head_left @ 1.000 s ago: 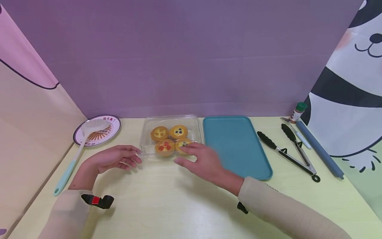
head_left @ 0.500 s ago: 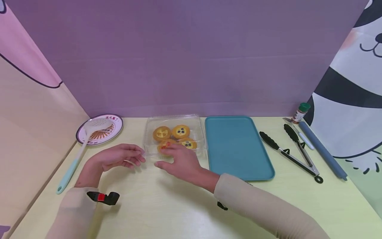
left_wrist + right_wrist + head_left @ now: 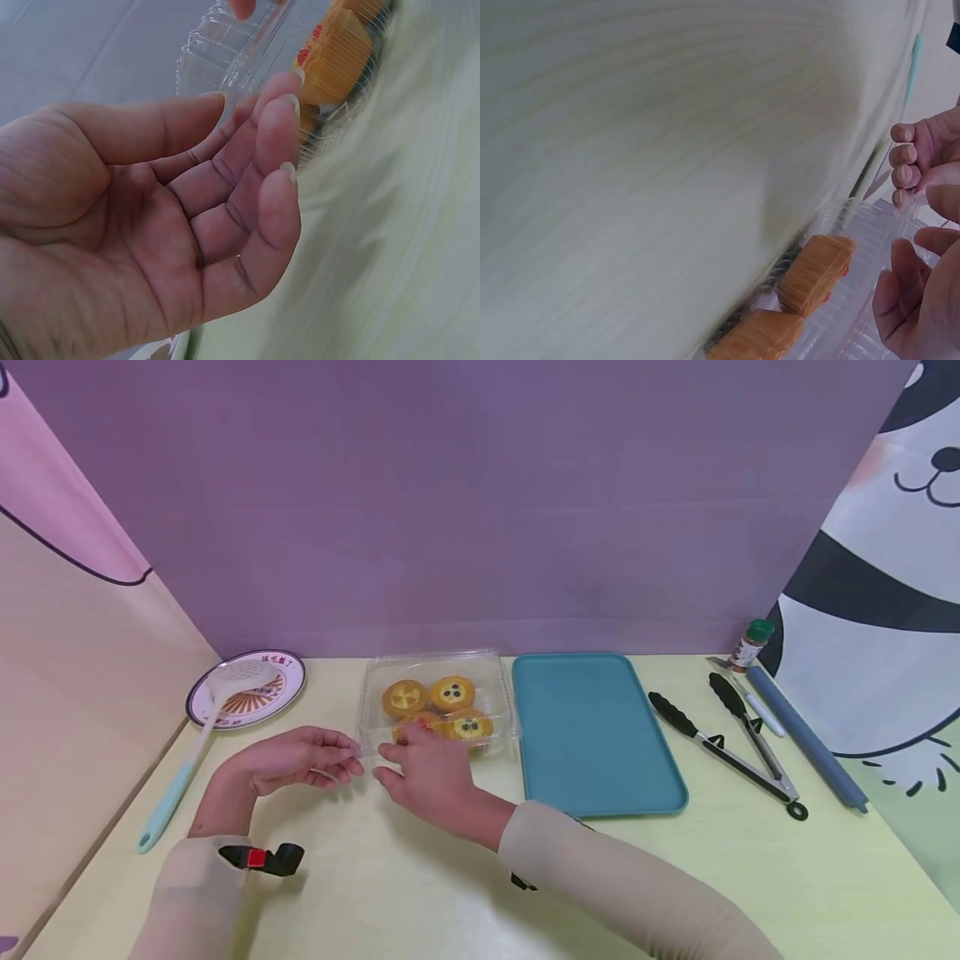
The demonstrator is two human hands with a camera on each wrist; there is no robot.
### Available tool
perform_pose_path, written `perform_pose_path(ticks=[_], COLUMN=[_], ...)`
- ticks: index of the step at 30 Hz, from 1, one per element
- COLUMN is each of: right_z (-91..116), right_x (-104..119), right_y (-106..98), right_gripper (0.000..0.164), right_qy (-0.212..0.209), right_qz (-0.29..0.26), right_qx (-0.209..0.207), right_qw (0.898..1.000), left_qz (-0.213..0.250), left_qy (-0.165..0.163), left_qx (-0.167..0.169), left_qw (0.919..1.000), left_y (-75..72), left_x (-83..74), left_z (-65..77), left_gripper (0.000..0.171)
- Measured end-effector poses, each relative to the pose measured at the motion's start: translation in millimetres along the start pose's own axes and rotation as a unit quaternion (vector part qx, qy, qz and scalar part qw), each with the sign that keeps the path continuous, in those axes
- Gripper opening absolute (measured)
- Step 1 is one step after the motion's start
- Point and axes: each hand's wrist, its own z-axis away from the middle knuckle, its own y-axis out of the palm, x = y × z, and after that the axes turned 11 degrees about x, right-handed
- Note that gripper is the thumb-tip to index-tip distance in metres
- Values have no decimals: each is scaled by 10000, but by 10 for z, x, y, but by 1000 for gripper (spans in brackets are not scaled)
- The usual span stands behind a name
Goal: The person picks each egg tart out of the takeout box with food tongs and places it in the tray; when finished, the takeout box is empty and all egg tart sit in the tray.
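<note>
Several small egg tarts (image 3: 405,698) with different toppings sit inside a clear plastic clamshell box (image 3: 497,673), its lid down. My left hand (image 3: 300,762) is at the box's front left corner, fingers loosely bent, thumb apart from the fingertips in the left wrist view. Over the front edge, my right hand (image 3: 435,777) reaches in from the right and partly covers the red-topped tart (image 3: 426,720). Its fingers are loosely curved, fingertips right at the lid's front rim. From the right wrist view, both hands (image 3: 930,307) are close together by the box corner.
Right of the box lies a blue tray (image 3: 600,735). Farther right are black-tipped tongs (image 3: 738,767), a knife (image 3: 763,714), a blue-grey rod (image 3: 806,739) and a green-capped jar (image 3: 752,646). A white slotted spatula (image 3: 217,697) rests across a patterned plate (image 3: 279,706) at left.
My right hand has moved left along the box's front edge, from the right front tart towards the left corner. My left hand has stayed at that corner with little movement.
</note>
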Motion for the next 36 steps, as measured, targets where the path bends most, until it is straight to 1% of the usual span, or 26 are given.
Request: perform_pose_path(ticks=[4,6,14,21,27,36], right_z=[-21,-37,-98,-113,-115,-165], right_x=[41,54,54,11,6,4], right_y=[52,69,117,143,157,193], right_gripper=[23,21,22,21,20,17], right_qy=[2,43,167,76,-38,103], right_qz=[279,315,339,370,236,252], right_qx=[-294,-341,-368,-679,-861,-1114], right_qw=[9992,9989,9986,9970,9960,9934], left_qz=[-21,-41,17,-22,-65,-142], left_qy=[61,77,157,236,148,176], left_qx=[73,87,23,-3,-126,-131], left_qw=[10000,9999,9999,9997,9998,9997], left_y=[3,7,21,18,21,14], left_x=[11,15,63,53,69,72], left_z=[-3,-10,-44,-47,-52,-99], left_gripper=[37,34,31,29,28,24])
